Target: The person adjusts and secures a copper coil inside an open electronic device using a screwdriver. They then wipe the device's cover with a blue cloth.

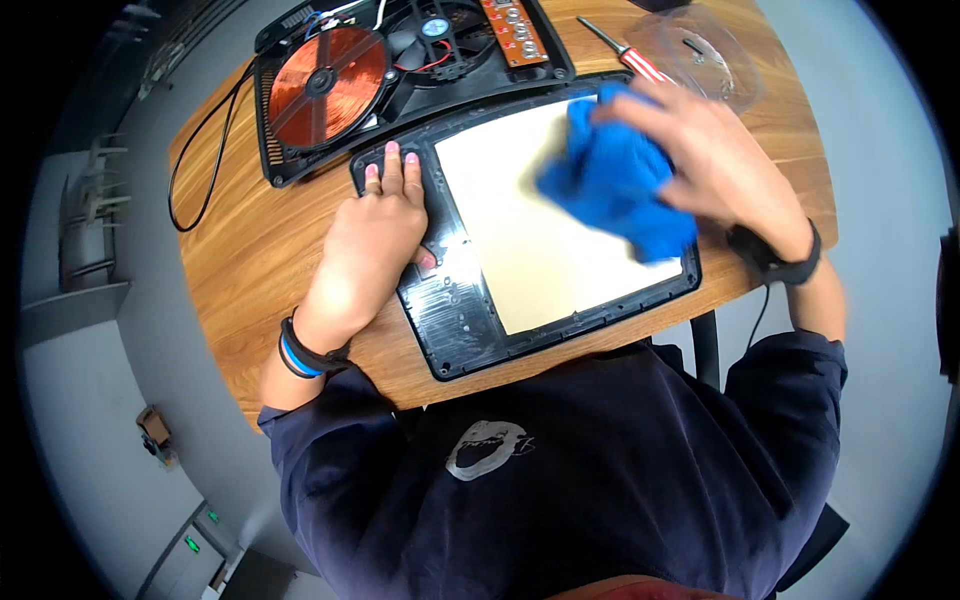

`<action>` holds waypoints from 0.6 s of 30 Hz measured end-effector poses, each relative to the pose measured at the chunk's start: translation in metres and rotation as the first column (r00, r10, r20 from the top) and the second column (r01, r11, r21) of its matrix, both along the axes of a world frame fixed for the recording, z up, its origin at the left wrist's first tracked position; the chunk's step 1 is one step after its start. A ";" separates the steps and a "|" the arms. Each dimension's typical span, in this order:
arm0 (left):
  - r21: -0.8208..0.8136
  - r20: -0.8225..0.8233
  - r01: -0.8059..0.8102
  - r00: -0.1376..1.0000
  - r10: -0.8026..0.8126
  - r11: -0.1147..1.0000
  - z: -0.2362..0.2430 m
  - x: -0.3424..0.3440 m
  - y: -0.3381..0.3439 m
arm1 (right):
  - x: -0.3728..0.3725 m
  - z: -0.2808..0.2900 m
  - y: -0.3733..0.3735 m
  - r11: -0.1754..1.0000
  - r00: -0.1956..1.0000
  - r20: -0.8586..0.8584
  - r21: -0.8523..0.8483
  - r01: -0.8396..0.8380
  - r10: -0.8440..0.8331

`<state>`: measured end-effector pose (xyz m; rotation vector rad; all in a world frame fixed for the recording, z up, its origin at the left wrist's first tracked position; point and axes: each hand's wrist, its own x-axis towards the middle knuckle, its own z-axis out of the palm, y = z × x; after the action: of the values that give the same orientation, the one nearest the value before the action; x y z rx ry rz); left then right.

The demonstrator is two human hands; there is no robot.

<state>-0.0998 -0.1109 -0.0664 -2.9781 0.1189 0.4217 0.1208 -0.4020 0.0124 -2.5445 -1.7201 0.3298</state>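
Note:
A black cover panel [455,325] with a large cream sheet [530,255] set in it lies underside up near the front edge of the table. My left hand [378,225] presses flat on the panel's left border, fingers stretched out and pointing away from me. Over the right part of the sheet, my right hand [705,150] grips a bunched blue cloth [620,180]. The cloth is smeared by motion and hides part of the sheet. Whether it touches the sheet all over, I cannot tell.
Behind the panel stands an opened induction cooker base [410,90] with a copper coil [325,85], a fan [440,45] and an orange circuit board [515,30]. A red-and-white screwdriver [630,55] lies beside a clear plastic tray [715,65] of small screws. A black cord [210,165] loops at left.

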 end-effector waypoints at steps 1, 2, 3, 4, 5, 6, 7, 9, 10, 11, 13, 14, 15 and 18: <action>0.010 0.014 0.000 1.000 0.000 1.000 -0.002 -0.001 0.000 | 0.001 -0.013 0.015 0.988 0.989 0.146 0.151 0.015 -0.037; 0.017 0.012 -0.005 1.000 0.005 1.000 -0.004 -0.002 0.000 | -0.002 -0.022 0.022 0.994 0.994 0.112 0.112 0.003 -0.015; 0.022 0.017 -0.008 1.000 0.007 1.000 -0.005 -0.002 0.001 | -0.004 -0.030 0.028 0.993 0.994 0.049 -0.061 0.099 -0.096; 0.029 0.005 -0.002 1.000 0.002 1.000 -0.007 -0.002 0.002 | -0.009 -0.035 0.027 1.000 0.993 0.114 0.017 0.002 -0.004; 0.024 0.003 -0.005 1.000 0.005 1.000 -0.008 -0.002 0.002 | -0.014 -0.038 0.026 0.999 0.988 0.150 -0.033 -0.025 0.029; 0.012 0.025 -0.001 1.000 0.000 1.000 -0.008 -0.004 0.002 | -0.018 -0.036 0.022 0.995 0.990 0.105 -0.047 -0.089 0.093; 0.007 0.041 0.008 0.999 -0.008 1.000 -0.008 -0.005 0.001 | -0.021 -0.032 0.017 0.977 0.986 -0.032 -0.132 -0.165 0.162; 0.002 0.033 0.037 0.999 -0.037 0.999 -0.007 -0.005 0.001 | -0.025 -0.020 0.012 0.935 0.932 -0.130 -0.062 -0.349 0.339; 0.010 0.033 0.056 0.998 -0.056 0.998 -0.006 -0.006 0.000 | -0.023 -0.014 0.014 0.926 0.930 -0.146 -0.127 -0.355 0.337; 0.000 0.032 0.065 0.997 -0.065 0.998 -0.005 -0.006 -0.001 | -0.022 -0.009 0.019 0.913 0.911 -0.175 -0.110 -0.394 0.372; -0.005 0.033 0.098 0.995 -0.098 0.995 -0.002 -0.007 0.001 | -0.025 -0.005 0.039 0.932 0.927 -0.148 -0.066 -0.357 0.345; -0.026 0.025 0.096 0.995 -0.095 0.995 0.000 -0.007 0.001 | -0.028 -0.007 0.052 0.956 0.953 -0.076 0.013 -0.294 0.294; -0.046 0.016 0.094 0.996 -0.093 0.994 0.002 -0.007 0.002 | -0.033 -0.012 0.066 0.962 0.969 0.000 0.124 -0.244 0.246; -0.072 0.021 0.094 0.995 -0.093 0.993 0.004 -0.007 0.005 | -0.052 -0.029 0.094 0.937 0.937 0.098 0.066 -0.344 0.337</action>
<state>-0.1072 -0.1062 -0.0622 -3.0313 0.2765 0.3872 0.0690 -0.3078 -0.0168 -2.2272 -2.1601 0.1599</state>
